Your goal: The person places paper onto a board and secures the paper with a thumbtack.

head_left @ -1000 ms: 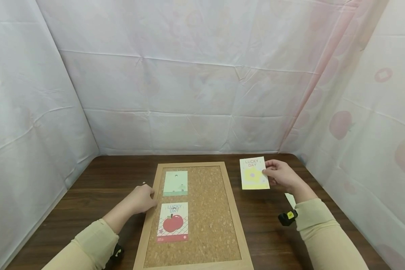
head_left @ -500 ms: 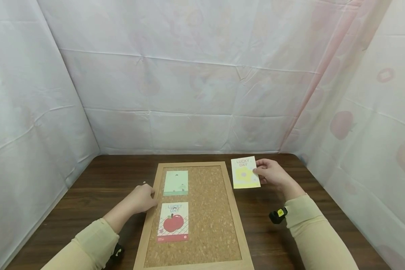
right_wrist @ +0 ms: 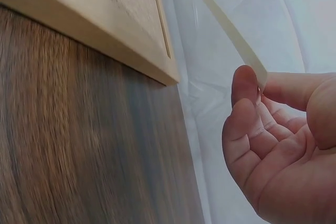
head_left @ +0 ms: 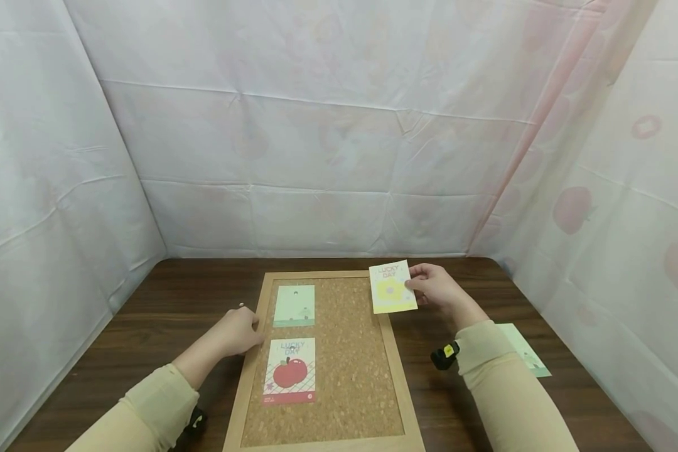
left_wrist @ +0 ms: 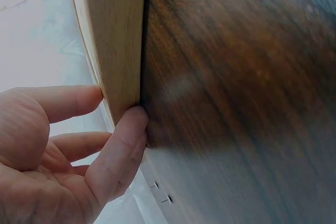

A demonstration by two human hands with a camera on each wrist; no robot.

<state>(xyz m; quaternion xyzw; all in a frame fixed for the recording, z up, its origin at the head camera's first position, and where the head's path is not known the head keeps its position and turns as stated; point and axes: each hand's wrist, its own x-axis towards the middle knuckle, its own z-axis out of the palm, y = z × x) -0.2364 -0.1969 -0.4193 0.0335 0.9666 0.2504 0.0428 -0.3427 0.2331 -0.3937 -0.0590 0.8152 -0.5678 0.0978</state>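
Note:
In the head view, a wood-framed corkboard (head_left: 350, 370) lies on the dark table. My left hand (head_left: 238, 333) grips its left frame edge; the left wrist view shows the thumb on one face and fingers (left_wrist: 128, 129) against the side. A pale green card (head_left: 294, 306) and an apple card (head_left: 289, 371), each with a pin near its top, lie along the board's left half. My right hand (head_left: 437, 290) pinches a "Lucky Day" card with a yellow flower (head_left: 392, 289) by its right side. That card overlaps the board's upper right corner in this view and appears edge-on in the right wrist view.
Another green card (head_left: 524, 350) lies on the table (head_left: 452, 408) at the right, partly behind the right sleeve. Small pins (left_wrist: 167, 199) are on the table beyond the left hand. Pale printed curtains (head_left: 316, 157) surround the table's back and sides.
My right hand has carried the flower card leftward, from beside the board to over its upper right corner. The green card at the right has come into view. My left hand has stayed put.

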